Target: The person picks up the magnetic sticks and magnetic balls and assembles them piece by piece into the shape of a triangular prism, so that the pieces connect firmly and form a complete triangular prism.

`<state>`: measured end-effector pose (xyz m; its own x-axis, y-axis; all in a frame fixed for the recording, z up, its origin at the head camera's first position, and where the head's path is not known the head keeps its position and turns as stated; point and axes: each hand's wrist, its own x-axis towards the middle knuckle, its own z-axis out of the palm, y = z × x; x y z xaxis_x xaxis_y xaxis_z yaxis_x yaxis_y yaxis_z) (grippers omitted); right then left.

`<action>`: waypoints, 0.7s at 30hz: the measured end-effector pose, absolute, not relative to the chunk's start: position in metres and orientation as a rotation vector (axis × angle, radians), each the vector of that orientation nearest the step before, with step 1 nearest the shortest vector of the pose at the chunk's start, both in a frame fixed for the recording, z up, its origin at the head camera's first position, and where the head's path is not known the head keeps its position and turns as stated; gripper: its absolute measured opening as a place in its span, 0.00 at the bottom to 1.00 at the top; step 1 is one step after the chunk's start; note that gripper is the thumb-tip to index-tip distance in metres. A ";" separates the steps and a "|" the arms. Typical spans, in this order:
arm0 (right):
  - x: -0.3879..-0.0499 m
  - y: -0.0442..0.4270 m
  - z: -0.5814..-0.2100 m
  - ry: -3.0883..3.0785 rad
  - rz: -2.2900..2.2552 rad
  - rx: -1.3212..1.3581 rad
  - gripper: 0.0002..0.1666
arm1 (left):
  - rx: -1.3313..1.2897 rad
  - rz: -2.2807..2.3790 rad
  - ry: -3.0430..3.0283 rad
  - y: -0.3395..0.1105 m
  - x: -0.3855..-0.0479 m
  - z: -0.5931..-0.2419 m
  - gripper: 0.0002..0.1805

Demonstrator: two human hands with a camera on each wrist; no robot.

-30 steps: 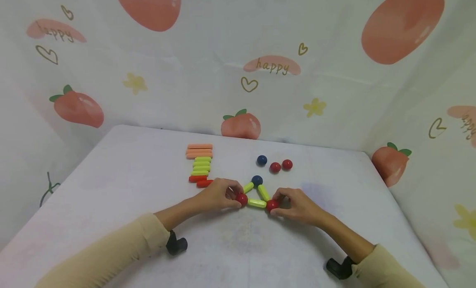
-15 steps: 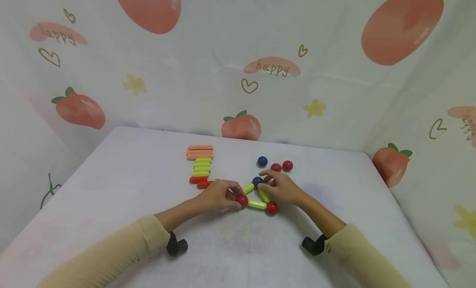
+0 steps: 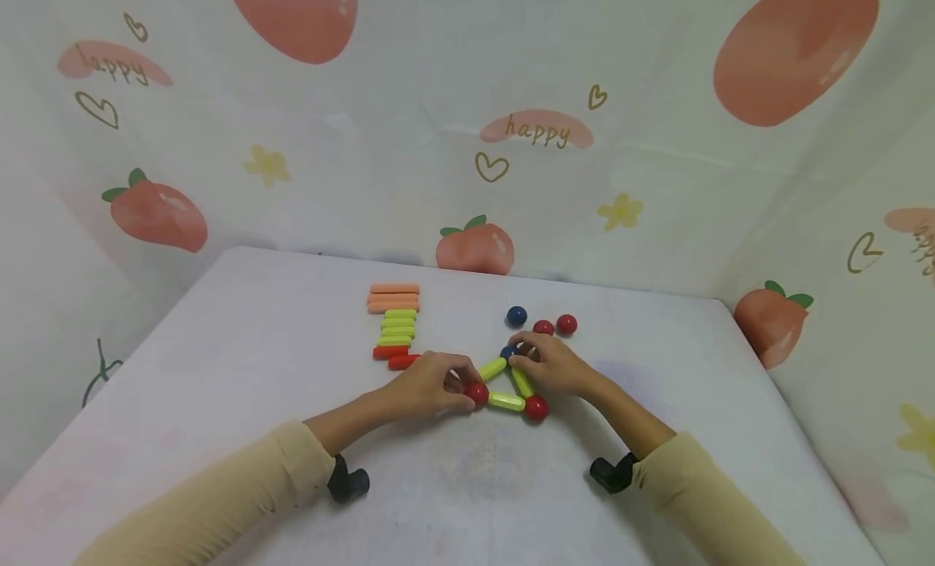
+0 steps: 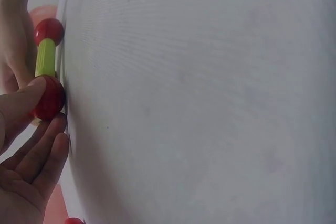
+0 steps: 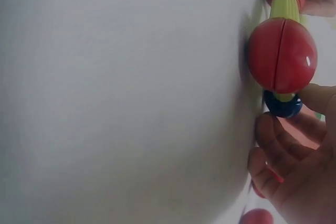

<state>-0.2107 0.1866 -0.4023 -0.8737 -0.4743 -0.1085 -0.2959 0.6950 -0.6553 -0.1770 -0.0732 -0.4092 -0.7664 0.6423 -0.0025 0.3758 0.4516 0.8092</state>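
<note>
On the white table lies a triangle of three yellow-green rods (image 3: 506, 401) joined by balls at its corners. My left hand (image 3: 431, 385) pinches the red ball (image 3: 477, 395) at the left corner between thumb and fingers. At the far corner, my right hand (image 3: 558, 365) pinches the blue ball (image 3: 507, 352), which its fingers partly cover. The right corner's red ball (image 3: 536, 408) is untouched; in the right wrist view this red ball (image 5: 282, 56) shows large, with a seam, in front of the blue ball (image 5: 283, 104).
Left of the triangle, orange rods (image 3: 394, 299), several yellow-green rods (image 3: 398, 328) and two red rods (image 3: 390, 352) lie in a column. A loose blue ball (image 3: 516, 316) and two red balls (image 3: 566, 325) sit behind the right hand. A printed curtain (image 3: 365, 168) hangs behind the table (image 3: 277, 330).
My right hand has let go of the right corner's red ball and moved up and left to the far blue ball, now pinching it. The left hand stays on its red ball.
</note>
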 end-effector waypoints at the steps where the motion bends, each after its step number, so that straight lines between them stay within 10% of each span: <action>1: -0.211 0.188 -0.402 2.638 -0.950 -0.617 0.20 | 0.875 1.220 2.400 -0.073 -0.177 -0.409 0.15; 21: -0.188 0.197 -0.398 2.642 -0.991 -0.551 0.39 | 0.856 1.208 2.421 -0.080 -0.178 -0.404 0.16</action>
<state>-0.1884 0.1972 -0.3984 -0.8925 -0.4369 -0.1125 -0.2552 0.6946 -0.6726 -0.1779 -0.0797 -0.4045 -0.7766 0.6300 -0.0045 0.3755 0.4685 0.7997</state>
